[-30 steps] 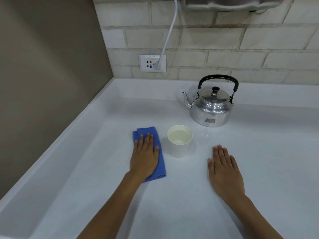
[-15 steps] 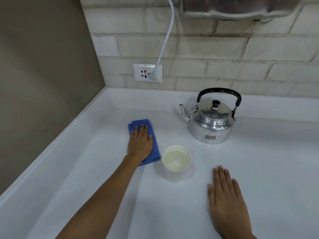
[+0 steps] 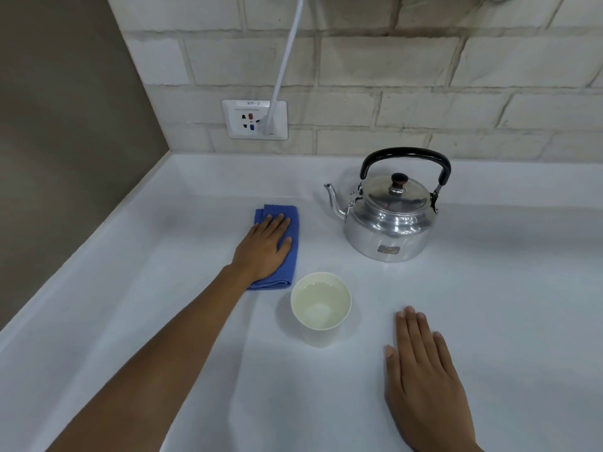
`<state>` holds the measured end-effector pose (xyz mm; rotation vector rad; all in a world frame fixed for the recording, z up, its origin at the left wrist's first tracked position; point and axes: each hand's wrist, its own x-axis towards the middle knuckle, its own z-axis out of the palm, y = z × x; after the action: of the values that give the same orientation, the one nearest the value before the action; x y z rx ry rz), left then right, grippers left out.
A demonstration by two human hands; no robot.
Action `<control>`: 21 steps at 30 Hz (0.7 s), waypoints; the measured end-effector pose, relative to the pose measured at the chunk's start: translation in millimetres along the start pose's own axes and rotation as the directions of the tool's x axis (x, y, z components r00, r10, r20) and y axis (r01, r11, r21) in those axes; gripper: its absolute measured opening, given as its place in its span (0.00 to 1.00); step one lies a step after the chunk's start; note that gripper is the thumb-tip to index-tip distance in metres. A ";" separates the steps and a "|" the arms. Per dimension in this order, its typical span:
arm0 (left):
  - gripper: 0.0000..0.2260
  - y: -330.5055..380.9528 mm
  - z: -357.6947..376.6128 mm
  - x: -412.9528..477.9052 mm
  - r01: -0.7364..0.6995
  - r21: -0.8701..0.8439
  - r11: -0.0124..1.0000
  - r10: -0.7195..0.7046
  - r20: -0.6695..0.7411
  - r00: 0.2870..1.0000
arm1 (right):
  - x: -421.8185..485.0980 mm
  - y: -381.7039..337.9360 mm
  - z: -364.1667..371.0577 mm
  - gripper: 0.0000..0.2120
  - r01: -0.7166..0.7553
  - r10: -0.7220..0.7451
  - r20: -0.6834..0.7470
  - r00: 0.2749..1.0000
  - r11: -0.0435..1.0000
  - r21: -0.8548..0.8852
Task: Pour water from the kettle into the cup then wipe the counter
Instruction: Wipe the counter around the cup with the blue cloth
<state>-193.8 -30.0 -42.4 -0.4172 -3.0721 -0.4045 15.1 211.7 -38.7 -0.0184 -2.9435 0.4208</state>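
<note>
**Cloth pushed up the desk, cup full, kettle parked**

Head view: compared with half a second ago, my left hand (image 3: 266, 247) has slid the blue cloth (image 3: 283, 246) a little further up and away from me, so the cloth's near folded edge now sits just beside the rim of the paper cup (image 3: 320, 308) rather than alongside it. A second ago the cloth lay level with the cup. My right hand (image 3: 424, 376) has stayed flat in much the same spot, to the right of the cup.

My left grip is open, palm down, fingers spread and pressing flat on the cloth; it wraps around nothing. My right grip is likewise open, palm flat on the white desk (image 3: 489, 305), holding nothing.

The paper cup stands upright between my two hands, close to the cloth and apart from my right hand. It holds clear water; how high the water stands I cannot tell exactly. The aluminium kettle (image 3: 390, 223) stands upright beyond the cup, near the back wall, lid on, black handle raised, spout pointing left toward the cloth. What is inside it I cannot tell.

Behind, on the brick wall (image 3: 424, 76), a white socket plate (image 3: 255, 119) has a white cable (image 3: 287, 60) plugged in, running up out of view. A brown wall (image 3: 65, 125) closes the left side.
</note>
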 end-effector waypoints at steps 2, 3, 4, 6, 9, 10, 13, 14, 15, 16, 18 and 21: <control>0.23 -2.1 -1.8 8.6 0.017 0.003 1.000 -0.017 0.010 1.000 | -0.5 1.0 1.1 0.35 0.006 -0.006 0.004 1.000 1.000 -0.004; 0.23 -2.8 -2.5 12.2 0.022 0.007 1.000 -0.022 0.016 1.000 | -0.7 1.2 1.0 0.34 0.003 -0.003 0.015 1.000 1.000 -0.007; 0.23 -3.5 -3.0 15.6 0.025 0.012 1.000 -0.026 0.021 0.999 | -1.1 1.1 0.5 0.33 -0.003 0.003 0.027 1.000 1.000 -0.002; 0.24 -5.4 -3.7 21.2 0.027 0.015 1.000 -0.027 0.030 0.999 | -0.9 1.2 -0.7 0.33 -0.012 0.011 0.032 0.999 1.000 0.015; 0.24 -8.3 -4.6 27.6 0.031 0.009 0.999 -0.031 0.042 0.999 | -0.7 2.9 -0.9 0.32 -0.010 0.010 0.047 0.999 1.000 0.011; 0.24 -9.1 -4.5 29.4 0.033 0.009 0.999 -0.033 0.045 0.998 | -0.6 3.7 -0.2 0.32 -0.010 0.010 0.048 0.999 1.000 0.011; 0.24 -11.2 -5.3 34.0 0.033 0.024 0.999 -0.034 0.057 0.998 | -0.1 2.2 -0.8 0.32 -0.016 0.015 0.042 0.999 1.000 0.021; 0.24 -12.3 -5.2 35.7 0.031 0.032 0.999 -0.033 0.061 0.998 | -0.3 1.9 -0.7 0.32 -0.009 0.008 0.026 1.000 1.000 0.027; 0.24 -12.4 -6.1 36.7 0.034 0.038 0.999 -0.036 0.069 0.997 | -0.4 1.8 -0.8 0.31 -0.004 0.004 0.017 1.000 0.999 0.036; 0.24 -13.1 -6.3 38.0 0.033 0.043 0.999 -0.036 0.074 0.997 | -0.4 2.0 -0.3 0.31 0.003 -0.004 0.013 1.000 0.999 0.039; 0.24 -12.7 -7.6 38.8 0.030 0.060 0.998 -0.036 0.090 0.995 | -1.3 2.9 1.0 0.30 0.011 -0.011 -0.004 1.000 0.999 0.037; 0.24 -11.6 -12.1 40.2 0.037 0.084 0.996 -0.047 0.128 0.991 | -1.6 2.7 0.3 0.29 -0.008 0.008 -0.017 1.000 1.000 0.024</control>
<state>-235.9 -33.4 -31.7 -0.3916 -3.2145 -0.2621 16.6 214.1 -40.0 -0.0309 -2.9225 0.4546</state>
